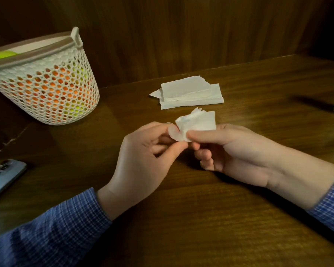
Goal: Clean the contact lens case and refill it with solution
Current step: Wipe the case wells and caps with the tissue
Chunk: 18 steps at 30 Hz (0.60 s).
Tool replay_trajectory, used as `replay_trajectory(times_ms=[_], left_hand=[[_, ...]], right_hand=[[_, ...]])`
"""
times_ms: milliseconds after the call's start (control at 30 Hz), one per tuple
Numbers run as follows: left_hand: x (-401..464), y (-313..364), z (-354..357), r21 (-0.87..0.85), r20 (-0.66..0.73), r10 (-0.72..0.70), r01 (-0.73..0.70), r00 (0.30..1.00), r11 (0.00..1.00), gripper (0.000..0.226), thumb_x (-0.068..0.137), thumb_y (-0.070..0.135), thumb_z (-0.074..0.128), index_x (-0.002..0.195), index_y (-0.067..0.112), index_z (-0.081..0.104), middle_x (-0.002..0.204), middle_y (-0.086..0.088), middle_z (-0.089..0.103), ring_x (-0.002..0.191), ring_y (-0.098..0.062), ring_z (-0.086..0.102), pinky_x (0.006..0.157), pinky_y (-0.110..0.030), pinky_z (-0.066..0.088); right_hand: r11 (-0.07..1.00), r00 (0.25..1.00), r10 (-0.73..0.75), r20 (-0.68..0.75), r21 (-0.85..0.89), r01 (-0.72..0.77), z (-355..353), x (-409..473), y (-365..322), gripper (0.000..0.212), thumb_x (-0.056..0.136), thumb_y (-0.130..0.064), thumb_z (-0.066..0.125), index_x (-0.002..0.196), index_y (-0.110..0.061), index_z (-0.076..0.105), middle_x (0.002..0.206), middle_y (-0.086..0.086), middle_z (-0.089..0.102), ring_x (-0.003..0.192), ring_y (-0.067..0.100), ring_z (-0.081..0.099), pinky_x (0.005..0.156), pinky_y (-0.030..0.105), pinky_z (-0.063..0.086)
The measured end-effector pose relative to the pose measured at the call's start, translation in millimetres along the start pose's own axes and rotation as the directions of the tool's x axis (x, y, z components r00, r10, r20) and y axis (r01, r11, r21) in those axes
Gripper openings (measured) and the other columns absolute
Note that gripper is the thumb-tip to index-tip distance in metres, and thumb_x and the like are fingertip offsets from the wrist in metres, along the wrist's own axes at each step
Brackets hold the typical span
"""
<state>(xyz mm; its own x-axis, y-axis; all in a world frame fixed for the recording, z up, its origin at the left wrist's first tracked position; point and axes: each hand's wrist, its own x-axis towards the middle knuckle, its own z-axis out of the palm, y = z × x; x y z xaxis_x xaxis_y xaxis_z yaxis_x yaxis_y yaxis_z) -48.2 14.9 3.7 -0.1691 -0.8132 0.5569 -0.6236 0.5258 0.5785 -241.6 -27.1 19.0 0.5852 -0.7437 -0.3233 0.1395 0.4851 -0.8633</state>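
Two hands meet above the brown wooden worktop [239, 218]: the left hand [143, 157] pinches one small round translucent lens-case piece [173, 133], the right hand [229, 149] pinches one crumpled white tissue [198, 121] against it. One stack of folded white tissues [191, 93] lies beyond; one white perforated plastic basket [46, 83] stands left.

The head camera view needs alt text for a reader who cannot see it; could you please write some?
Over a dark wooden table, a person's left hand holds a small clear round piece while the right hand pinches a folded white tissue against it. Behind lie a stack of tissues, a white mesh basket at left and a phone at the left edge.
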Motion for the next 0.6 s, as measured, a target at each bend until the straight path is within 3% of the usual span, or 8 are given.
replay_trajectory(times_ms=[67, 133, 167, 233, 333, 433, 500, 600], left_hand=[[4.2, -3.1, -3.9, -0.325, 0.188, -0.255, 0.305, 0.948, 0.895, 0.018, 0.087, 0.019, 0.071, 0.104, 0.016, 0.075, 0.099, 0.002, 0.078, 0.090, -0.011, 0.076, 0.073, -0.020, 0.061], [9.1, -9.1, -9.0, -0.598, 0.446, -0.427, 0.617, 0.787, 0.512, 0.032, 0.082, 0.023, 0.072, 0.109, 0.005, 0.072, 0.096, -0.006, 0.078, 0.086, -0.017, 0.076, 0.072, -0.023, 0.060], [10.4, -12.3, -11.3, -0.642, 0.545, -0.426, 0.686, 0.722, 0.342, 0.040, 0.080, 0.026, 0.073, 0.112, 0.002, 0.069, 0.093, -0.007, 0.077, 0.084, -0.017, 0.075, 0.070, -0.024, 0.059], [11.5, -17.6, -14.6, -0.654, 0.649, -0.360, 0.733, 0.670, 0.188, 0.043, 0.082, 0.028, 0.071, 0.115, 0.001, 0.064, 0.091, -0.007, 0.075, 0.081, -0.014, 0.072, 0.069, -0.023, 0.059], [11.2, -22.7, -16.6, -0.636, 0.740, -0.223, 0.768, 0.635, 0.078, 0.032, 0.091, 0.028, 0.068, 0.115, 0.007, 0.071, 0.096, -0.005, 0.072, 0.081, -0.012, 0.070, 0.069, -0.022, 0.059], [11.0, -23.3, -18.2, -0.563, 0.822, -0.091, 0.826, 0.562, 0.019, 0.024, 0.095, 0.027, 0.069, 0.109, 0.008, 0.073, 0.096, -0.006, 0.066, 0.080, -0.011, 0.066, 0.071, -0.022, 0.058], [10.5, -23.7, -18.0, -0.517, 0.855, -0.039, 0.855, 0.518, 0.025, 0.020, 0.098, 0.027, 0.066, 0.102, 0.007, 0.068, 0.092, -0.005, 0.064, 0.077, -0.010, 0.065, 0.068, -0.021, 0.056], [9.4, -23.5, -17.4, -0.470, 0.883, 0.015, 0.881, 0.470, 0.051, 0.019, 0.102, 0.025, 0.058, 0.098, 0.009, 0.067, 0.086, -0.003, 0.064, 0.071, -0.009, 0.065, 0.064, -0.020, 0.054]], right_hand=[[0.987, 0.997, -0.076, -0.003, -0.143, 0.075, -1.6, -1.8, -2.0, 0.010, 0.087, -0.016, 0.072, 0.077, -0.015, 0.071, 0.063, 0.000, 0.060, 0.051, 0.006, 0.050, 0.050, 0.017, 0.041], [0.956, 0.983, -0.185, 0.000, -0.231, 0.179, -6.2, -4.8, -6.7, 0.013, 0.088, -0.019, 0.071, 0.076, -0.012, 0.071, 0.064, 0.001, 0.061, 0.056, 0.008, 0.052, 0.054, 0.020, 0.044], [0.925, 0.966, -0.259, 0.007, -0.286, 0.250, -9.5, -6.2, -9.5, 0.015, 0.090, -0.020, 0.070, 0.078, -0.011, 0.070, 0.066, 0.003, 0.061, 0.059, 0.009, 0.054, 0.057, 0.021, 0.046], [0.816, 0.911, -0.409, 0.040, -0.430, 0.386, -16.4, -8.3, -14.4, 0.019, 0.091, -0.024, 0.068, 0.078, -0.010, 0.071, 0.068, 0.005, 0.065, 0.064, 0.012, 0.059, 0.063, 0.025, 0.051], [0.481, 0.763, -0.604, 0.232, -0.657, 0.580, -21.6, -9.3, -14.9, 0.016, 0.094, -0.022, 0.068, 0.085, -0.011, 0.076, 0.078, 0.005, 0.071, 0.075, 0.016, 0.067, 0.074, 0.030, 0.054], [0.165, 0.623, -0.612, 0.488, -0.691, 0.703, -22.5, -8.4, -7.7, 0.017, 0.094, -0.007, 0.070, 0.109, -0.012, 0.076, 0.098, 0.006, 0.071, 0.089, 0.017, 0.068, 0.078, 0.026, 0.052], [0.080, 0.588, -0.582, 0.561, -0.681, 0.728, -23.3, -6.6, -4.5, 0.022, 0.092, -0.003, 0.071, 0.114, -0.008, 0.075, 0.101, 0.007, 0.069, 0.091, 0.015, 0.067, 0.076, 0.024, 0.052], [0.038, 0.576, -0.557, 0.598, -0.675, 0.737, -22.4, -6.1, -3.3, 0.024, 0.093, -0.008, 0.069, 0.117, -0.009, 0.075, 0.101, 0.007, 0.069, 0.089, 0.018, 0.068, 0.071, 0.029, 0.055]])
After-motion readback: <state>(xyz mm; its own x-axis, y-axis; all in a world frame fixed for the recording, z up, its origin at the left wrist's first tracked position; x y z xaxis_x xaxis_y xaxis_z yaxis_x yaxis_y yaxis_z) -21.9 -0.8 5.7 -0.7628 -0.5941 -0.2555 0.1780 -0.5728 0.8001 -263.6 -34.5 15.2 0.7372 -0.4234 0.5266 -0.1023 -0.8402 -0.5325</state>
